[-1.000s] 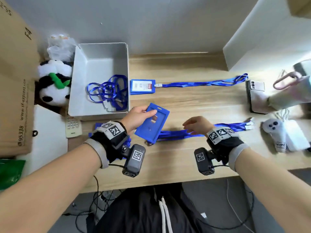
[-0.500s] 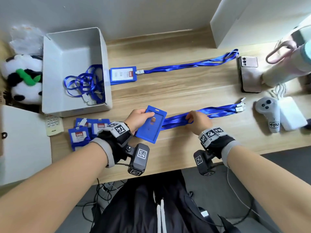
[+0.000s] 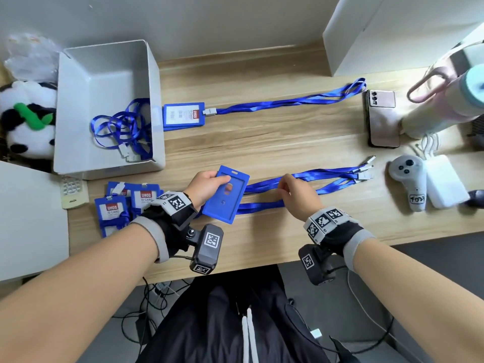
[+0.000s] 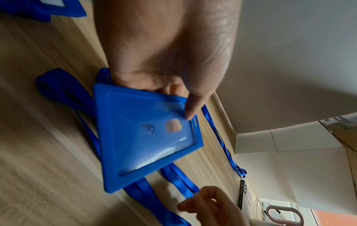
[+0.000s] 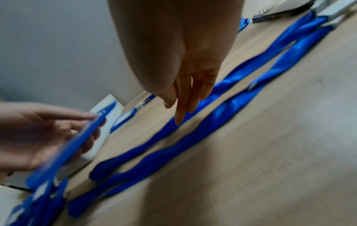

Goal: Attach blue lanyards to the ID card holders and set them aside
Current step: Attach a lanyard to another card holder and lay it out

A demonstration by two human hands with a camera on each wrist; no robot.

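Note:
My left hand [image 3: 209, 183] grips an empty blue ID card holder [image 3: 225, 193] by its slotted end, tilted above the table; in the left wrist view the thumb [image 4: 191, 107] lies on its clear window [image 4: 146, 137]. Several loose blue lanyards [image 3: 327, 179] stretch to the right from under it. My right hand [image 3: 296, 192] is over them with straight fingers, and the index fingertip [image 5: 178, 120] touches one strap [image 5: 222, 110]. A finished holder [image 3: 183, 115] with its lanyard [image 3: 288, 103] lies further back. More holders [image 3: 117, 205] are stacked at the left.
An open white box [image 3: 104, 64] at the back left holds tangled lanyards [image 3: 117, 127]. A phone [image 3: 382, 119], a grey controller [image 3: 408, 179], a white pack [image 3: 445, 184] and a pastel bottle [image 3: 445, 100] crowd the right side. A plush panda [image 3: 26, 121] sits far left.
My right hand came down onto the loose lanyards and shifted a little to the right along them. The left hand kept hold of the blue holder.

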